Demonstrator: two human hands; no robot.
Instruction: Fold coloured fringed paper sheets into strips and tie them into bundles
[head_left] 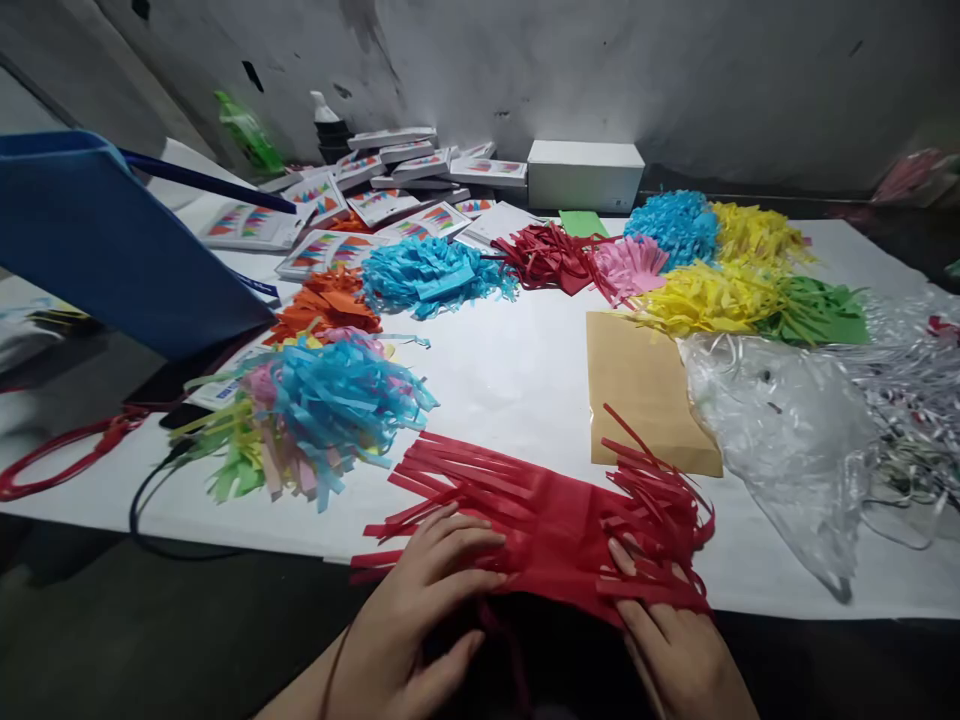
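Note:
A red fringed paper sheet [551, 530] lies at the table's front edge, its cut strips spreading to both sides of a plain middle band. My left hand [431, 600] rests with fingers apart on the left strips, its thumb below the paper and apart from the fingers. On the right side, my right hand [667, 625] touches the red strips near the edge; some of its fingers are spread among them and partly covered. Behind the sheet are a blue tissue bundle [349, 395] at the left and a brown envelope [645, 395] at the right.
Orange [326, 305], blue, dark red [551, 255], pink, yellow [712, 297] and green bundles line the back. A clear plastic bag [787, 430] lies right. Flat printed boxes [330, 250], a white box [585, 175] and a blue panel [112, 240] stand behind and left.

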